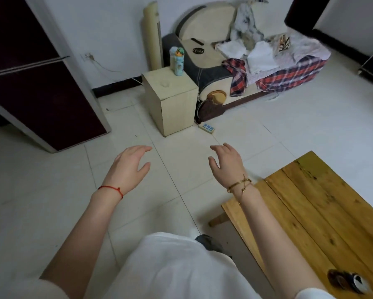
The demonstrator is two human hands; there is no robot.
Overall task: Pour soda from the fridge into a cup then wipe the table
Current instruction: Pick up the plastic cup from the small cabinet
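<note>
Both arms are stretched out over the pale tiled floor, and neither has hold of anything. The left hand hangs with its fingers loosely spread and a little bent, a red string round the wrist. The right hand mirrors it — fingers relaxed and apart, thin gold bracelets at the wrist.

The fridge stands away to the left, a dark maroon front with a pale edge, both doors closed, well apart from the left hand and beyond its fingertips. The wooden table sits low on the right, its near corner just under the right forearm. At its front edge lies a small dark object, too blurred to name. No soda or cup can be made out from here.

Straight ahead — past both hands — a small beige cabinet carries a patterned bottle, with a power strip on the floor at its foot. Behind it a sofa is heaped with checked cloth and white laundry.
</note>
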